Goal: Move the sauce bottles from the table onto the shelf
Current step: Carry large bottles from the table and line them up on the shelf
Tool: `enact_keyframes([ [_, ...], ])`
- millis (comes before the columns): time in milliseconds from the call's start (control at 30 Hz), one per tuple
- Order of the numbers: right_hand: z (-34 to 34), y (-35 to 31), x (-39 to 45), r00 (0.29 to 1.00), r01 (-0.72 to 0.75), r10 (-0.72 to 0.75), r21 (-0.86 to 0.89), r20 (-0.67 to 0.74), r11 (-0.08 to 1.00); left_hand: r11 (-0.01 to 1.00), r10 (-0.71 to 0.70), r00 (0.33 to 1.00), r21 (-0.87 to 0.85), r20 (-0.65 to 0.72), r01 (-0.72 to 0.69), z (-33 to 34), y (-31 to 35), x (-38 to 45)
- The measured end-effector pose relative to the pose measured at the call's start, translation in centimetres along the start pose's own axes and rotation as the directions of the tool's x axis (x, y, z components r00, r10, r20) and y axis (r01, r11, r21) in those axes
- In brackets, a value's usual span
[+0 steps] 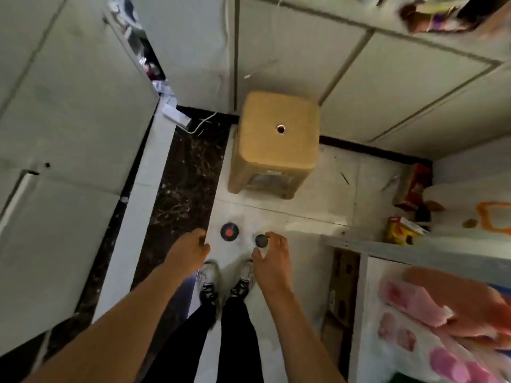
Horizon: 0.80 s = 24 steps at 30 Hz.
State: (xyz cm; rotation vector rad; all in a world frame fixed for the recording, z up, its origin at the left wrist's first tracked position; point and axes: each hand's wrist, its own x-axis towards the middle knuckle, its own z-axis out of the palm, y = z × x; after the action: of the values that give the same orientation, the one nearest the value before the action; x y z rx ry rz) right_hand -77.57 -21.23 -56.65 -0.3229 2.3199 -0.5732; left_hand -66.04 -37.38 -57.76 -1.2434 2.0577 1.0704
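Note:
I look straight down on two sauce bottles, seen from their tops. One has a dark cap with a red centre (229, 231); the other has a grey cap (261, 240). They stand on a pale surface just ahead of my shoes. My right hand (272, 258) curls its thumb and fingers round the grey-capped bottle's top. My left hand (190, 248) hangs just left of the red-centred bottle with loosely curled fingers, a small gap away, holding nothing. The bottles' bodies are hidden beneath their caps.
A tan plastic stool (276, 142) stands on the floor ahead. On the right, a shelf (387, 248) carries a yellow box (399, 230) and a red box (414, 186), with a cardboard box (343, 286) beneath. White cabinet doors (69, 134) fill the left.

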Motion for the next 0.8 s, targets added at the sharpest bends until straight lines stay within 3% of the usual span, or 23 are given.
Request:
enact_keyframes([
  [200, 10.9, 10.5, 9.3, 0.951, -0.301, 0.286, 0.141, 0.117, 0.943, 0.988, -0.153, 0.981, 0.051, 0.118, 0.148, 12.3, -6.0, 9.8],
  [333, 16.0, 16.5, 14.9, 0.911, -0.403, 0.378, 0.161, 0.165, 0.901, 0.975, -0.223, 0.961, 0.030, 0.163, 0.221, 18.4, -7.1, 16.4],
  [500, 21.0, 21.9, 21.5, 0.932, -0.344, 0.319, 0.141, 0.171, 0.929, 0.974, -0.226, 0.974, 0.013, 0.001, 0.226, 23.4, -7.6, 25.6],
  [700, 26.1, 26.3, 26.0, 0.927, -0.333, 0.304, 0.108, 0.221, 0.937, 0.945, -0.326, 0.936, 0.034, 0.135, 0.324, 26.9, -7.4, 34.4],
  [800, 27.5, 27.4, 27.6, 0.945, -0.298, 0.278, 0.106, 0.172, 0.948, 0.940, -0.340, 0.934, 0.007, 0.107, 0.341, 28.8, -8.2, 36.5],
])
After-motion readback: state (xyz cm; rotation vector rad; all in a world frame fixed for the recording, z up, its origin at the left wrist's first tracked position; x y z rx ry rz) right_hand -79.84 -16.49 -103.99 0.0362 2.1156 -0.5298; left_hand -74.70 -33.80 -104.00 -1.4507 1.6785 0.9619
